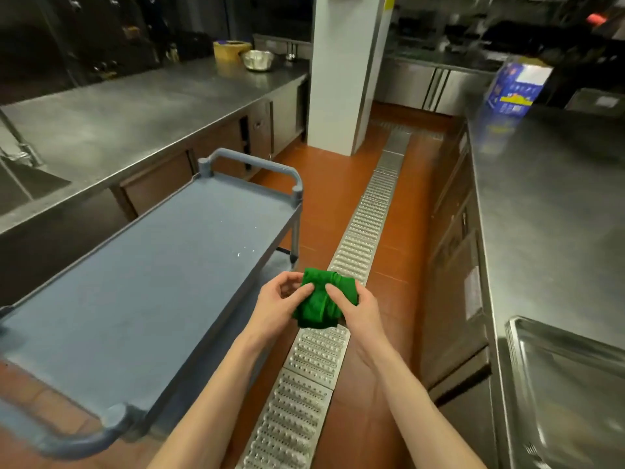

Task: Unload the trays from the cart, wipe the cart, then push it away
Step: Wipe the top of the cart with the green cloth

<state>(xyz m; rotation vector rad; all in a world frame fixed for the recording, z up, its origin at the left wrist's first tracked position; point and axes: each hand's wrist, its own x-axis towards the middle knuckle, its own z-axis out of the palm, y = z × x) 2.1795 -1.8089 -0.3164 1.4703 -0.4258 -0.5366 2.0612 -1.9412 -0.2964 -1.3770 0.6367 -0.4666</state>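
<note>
Left: steel bench [111, 123] w/ yellow container [231, 50] and metal bowl [257, 59] at far end. Blue-grey cart [142, 282] stood just right of it, top shelf bare, a few white specks near its right edge. Centre near: left hand [277, 304] and right hand [355, 311] both held a bunched green cloth [323, 301] over the floor drain grate [341, 282], beside the cart, not touching it; fingers of both curled grasping the cloth. Right: bench [548, 204] w/ steel tray [571, 394] near, blue box [517, 86] far.
</note>
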